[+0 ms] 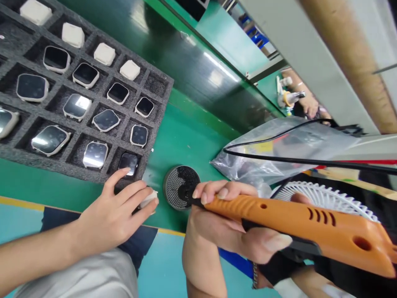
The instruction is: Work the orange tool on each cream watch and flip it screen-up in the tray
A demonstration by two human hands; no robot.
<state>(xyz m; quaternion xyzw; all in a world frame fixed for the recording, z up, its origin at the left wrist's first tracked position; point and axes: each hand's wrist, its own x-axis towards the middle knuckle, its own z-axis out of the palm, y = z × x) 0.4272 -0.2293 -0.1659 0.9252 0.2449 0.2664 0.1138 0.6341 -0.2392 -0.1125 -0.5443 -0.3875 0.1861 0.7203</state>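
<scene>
My right hand (226, 225) is closed around an orange electric screwdriver (297, 221), whose black tip points at a round black screw dish (180, 184) on the green bench. My left hand (119, 211) rests at the near edge of a grey foam tray (155, 87), its fingertips pinching a small white watch case (148, 199). The tray holds several smartwatch bodies (49, 140), some screen up, and white ones (104, 54) in the far row lying face down.
A clear plastic bag (279, 153) lies to the right with a black cable (310, 160) across it. A white fan grille (325, 198) sits behind the screwdriver. Another person's hand (305, 99) works at a far bench.
</scene>
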